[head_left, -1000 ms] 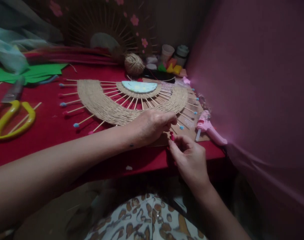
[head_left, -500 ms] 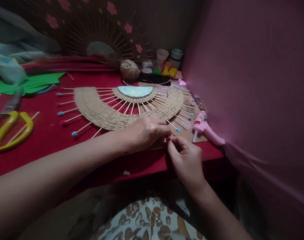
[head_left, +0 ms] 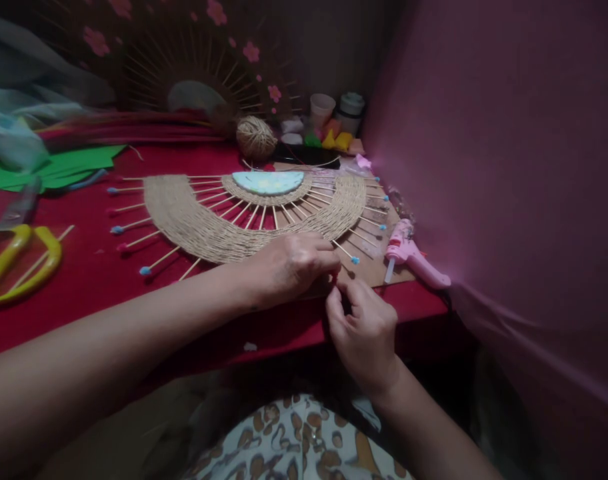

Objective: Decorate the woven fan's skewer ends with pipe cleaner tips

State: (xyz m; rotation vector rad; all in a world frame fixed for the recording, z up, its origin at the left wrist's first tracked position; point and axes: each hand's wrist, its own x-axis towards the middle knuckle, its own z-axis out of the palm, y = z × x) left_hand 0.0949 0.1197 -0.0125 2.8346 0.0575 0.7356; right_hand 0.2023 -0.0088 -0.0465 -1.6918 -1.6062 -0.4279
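A half-round woven twine fan point(head_left: 204, 230) lies on the red cloth, with thin sticks fanning out and small blue and red tips on many ends. At its centre sits a light-blue half disc point(head_left: 268, 182). My left hand point(head_left: 297, 267) rests over the fan's lower edge, fingers closed around a small red piece point(head_left: 334, 277). Just below and to the right, my right hand point(head_left: 367, 323) pinches at the same red piece with thumb and forefinger. The fingers partly hide it.
Yellow-handled scissors point(head_left: 49, 257) lie at the left near green sheets point(head_left: 74, 167). A pink glue gun point(head_left: 414, 257) is on the right, on cardboard point(head_left: 377, 270). Behind the fan stand a twine ball point(head_left: 255, 138) and a cup point(head_left: 322, 111). A pink cloth point(head_left: 509, 200) hangs at right.
My right hand has shifted slightly left and its wrist has turned, its fingers still at the red piece. My left hand is almost unmoved.
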